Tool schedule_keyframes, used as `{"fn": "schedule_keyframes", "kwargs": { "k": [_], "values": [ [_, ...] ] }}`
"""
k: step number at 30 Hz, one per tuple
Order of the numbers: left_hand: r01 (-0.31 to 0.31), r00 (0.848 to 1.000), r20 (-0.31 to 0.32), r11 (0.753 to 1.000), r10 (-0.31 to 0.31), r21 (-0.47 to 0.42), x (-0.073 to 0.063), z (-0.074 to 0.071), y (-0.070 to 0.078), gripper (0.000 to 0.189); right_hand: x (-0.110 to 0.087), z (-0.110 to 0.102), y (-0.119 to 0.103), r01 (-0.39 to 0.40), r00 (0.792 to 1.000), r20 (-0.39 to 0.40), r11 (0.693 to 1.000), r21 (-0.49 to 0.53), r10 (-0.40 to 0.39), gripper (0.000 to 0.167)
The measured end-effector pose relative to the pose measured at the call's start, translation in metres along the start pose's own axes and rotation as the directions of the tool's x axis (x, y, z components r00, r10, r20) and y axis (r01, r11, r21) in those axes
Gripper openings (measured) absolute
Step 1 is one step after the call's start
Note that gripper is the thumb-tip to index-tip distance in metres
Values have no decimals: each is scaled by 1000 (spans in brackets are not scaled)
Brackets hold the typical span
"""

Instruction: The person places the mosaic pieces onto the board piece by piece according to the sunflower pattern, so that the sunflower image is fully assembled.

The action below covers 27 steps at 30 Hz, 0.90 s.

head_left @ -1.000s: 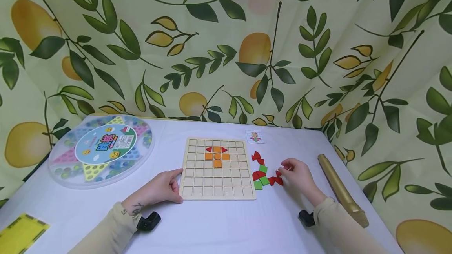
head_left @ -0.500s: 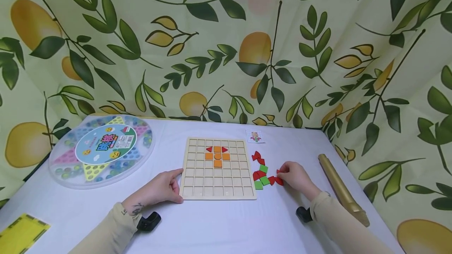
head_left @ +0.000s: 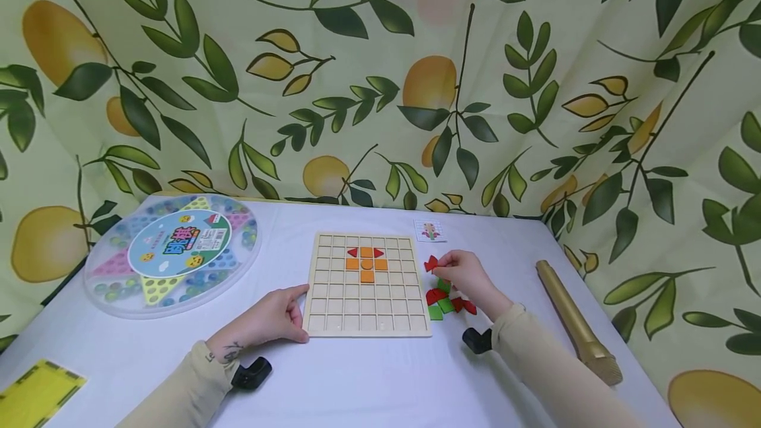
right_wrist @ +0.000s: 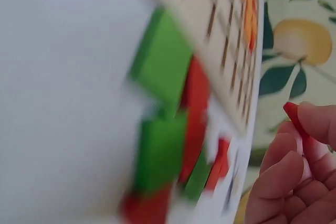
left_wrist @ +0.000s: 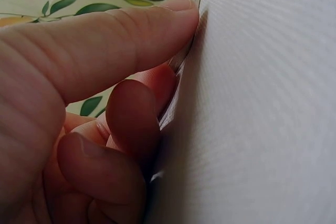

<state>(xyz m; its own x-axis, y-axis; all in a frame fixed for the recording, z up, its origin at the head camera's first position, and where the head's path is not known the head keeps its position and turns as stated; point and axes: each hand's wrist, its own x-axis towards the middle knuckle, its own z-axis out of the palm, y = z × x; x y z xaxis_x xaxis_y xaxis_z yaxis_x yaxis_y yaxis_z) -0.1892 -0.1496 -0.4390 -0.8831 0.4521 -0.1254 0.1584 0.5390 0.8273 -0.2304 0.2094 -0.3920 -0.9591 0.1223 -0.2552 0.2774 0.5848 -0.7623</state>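
Note:
My left hand (head_left: 270,316) rests at the left edge of a wooden grid board (head_left: 339,334), its thumb touching near the front corner and its index finger further up. In the left wrist view the thumb (left_wrist: 142,38) presses the board's rim, other fingers bent beneath it. Orange tiles (head_left: 367,276) form a cross on the board, with red triangles (head_left: 353,252) beside its top. My right hand (head_left: 472,279) is over the loose pieces, pinching a small red tile (right_wrist: 296,119) between thumb and fingers. Green tiles (head_left: 445,306) and red tiles (head_left: 434,296) lie right of the board.
A small pattern card (head_left: 429,230) lies behind the pieces. At the left is a round marble-game case (head_left: 178,243), with a yellow card (head_left: 38,393) in front. A gold microphone-like object (head_left: 573,319) lies at the right. Patterned cloth (head_left: 380,84) hangs behind the table.
My right hand has taken a red tile from the right end of the pile and carried it left and back, over the other pieces. The left hand stays at the board.

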Motion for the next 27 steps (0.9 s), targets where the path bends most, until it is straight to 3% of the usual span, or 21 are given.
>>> {"fn": "schedule_keyframes", "kwargs": {
  "k": [11,20,27],
  "values": [
    [-1,1000,6,1000,2,-15,1,0,2,96,17,54,-37,10,995,98,1000,-1,-10,7],
    [-2,1000,10,999,2,-32,0,-1,3,96,20,71,-41,68,991,128,986,-154,-49,5],
    [5,1000,6,999,-5,-46,0,0,1,97,22,79,-45,65,990,136,980,-187,-40,6]
  ]
}}
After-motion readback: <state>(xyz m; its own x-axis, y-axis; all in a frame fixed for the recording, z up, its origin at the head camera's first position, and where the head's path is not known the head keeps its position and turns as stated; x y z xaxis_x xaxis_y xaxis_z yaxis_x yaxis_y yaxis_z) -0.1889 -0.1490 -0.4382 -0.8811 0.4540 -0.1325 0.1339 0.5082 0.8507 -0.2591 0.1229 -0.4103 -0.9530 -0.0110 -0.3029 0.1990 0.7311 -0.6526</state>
